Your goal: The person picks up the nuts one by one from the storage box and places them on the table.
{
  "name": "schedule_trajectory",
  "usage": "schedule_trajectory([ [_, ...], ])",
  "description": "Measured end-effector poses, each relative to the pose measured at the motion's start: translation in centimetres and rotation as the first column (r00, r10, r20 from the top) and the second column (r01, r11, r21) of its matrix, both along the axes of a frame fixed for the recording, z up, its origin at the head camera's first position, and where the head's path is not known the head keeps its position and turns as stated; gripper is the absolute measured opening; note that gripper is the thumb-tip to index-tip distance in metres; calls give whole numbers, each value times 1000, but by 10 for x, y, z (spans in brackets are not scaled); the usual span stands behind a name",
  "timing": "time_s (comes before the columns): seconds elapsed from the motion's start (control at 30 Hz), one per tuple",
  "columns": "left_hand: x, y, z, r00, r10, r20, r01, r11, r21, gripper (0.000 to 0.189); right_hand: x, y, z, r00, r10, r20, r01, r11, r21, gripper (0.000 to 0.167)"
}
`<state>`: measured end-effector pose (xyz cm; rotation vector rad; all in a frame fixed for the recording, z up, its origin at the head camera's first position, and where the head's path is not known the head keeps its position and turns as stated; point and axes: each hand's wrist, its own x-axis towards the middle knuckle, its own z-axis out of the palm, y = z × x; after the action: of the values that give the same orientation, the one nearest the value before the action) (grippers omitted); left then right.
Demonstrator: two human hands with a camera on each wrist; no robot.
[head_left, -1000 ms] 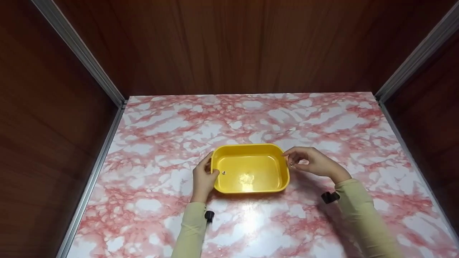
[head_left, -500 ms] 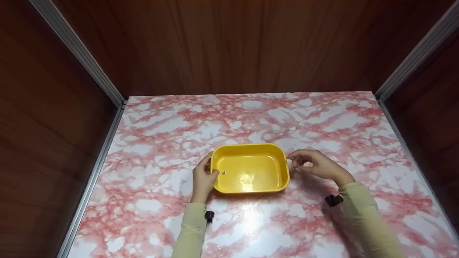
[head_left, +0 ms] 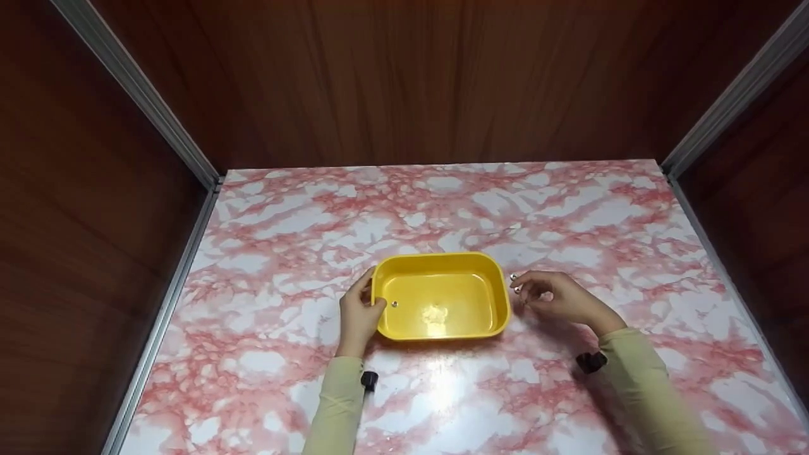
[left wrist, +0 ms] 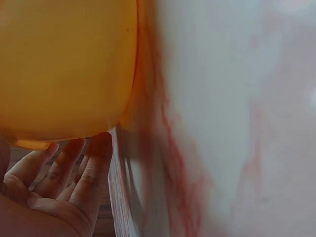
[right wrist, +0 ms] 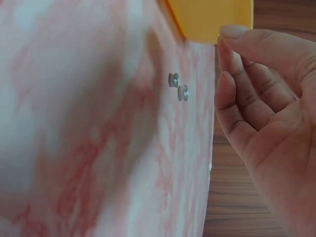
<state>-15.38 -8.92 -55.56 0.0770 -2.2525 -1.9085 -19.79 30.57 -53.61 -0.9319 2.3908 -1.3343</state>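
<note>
A yellow rectangular plastic tub stands on the table. My left hand grips its left end, thumb over the rim; the left wrist view shows the fingers outside against the wall. Inside the tub near that thumb lies a small shiny metal piece. My right hand is off the tub's right end, fingers loosely bent, with nothing visible between them. Beside that hand two small grooved metal rings show on the table; the right wrist view has one ring near the other ring.
A glossy red-and-white marbled tabletop surrounds the tub. Dark wood panels close in the back and both sides, with metal rails at the corners. Each wrist wears a black camera mount.
My right hand has drawn away from the tub's right rim, moving right and slightly toward me. The two metal rings beside it now show clearly. The left hand and tub have stayed put.
</note>
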Motion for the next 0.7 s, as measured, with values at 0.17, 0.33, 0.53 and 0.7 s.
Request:
schedule_trajectory([
  [0.17, -5, -1, -13, 1000, 15, -7, -15, 1000, -22, 67, 1, 0, -4, 999, -32, 35, 31, 999, 22, 38],
  [0.33, -5, -1, -14, 1000, 23, -12, -23, 999, -43, 66, 3, -2, -6, 996, -48, 78, 46, 999, 28, 36],
  [0.53, -5, -1, -13, 1000, 24, -10, -25, 999, -45, 66, 11, -10, 8, 990, -57, 131, 55, 998, 20, 34],
  [0.7, -5, -2, -15, 1000, 23, -13, -24, 999, -47, 66, 16, -14, 14, 991, -54, 122, 54, 999, 2, 33],
])
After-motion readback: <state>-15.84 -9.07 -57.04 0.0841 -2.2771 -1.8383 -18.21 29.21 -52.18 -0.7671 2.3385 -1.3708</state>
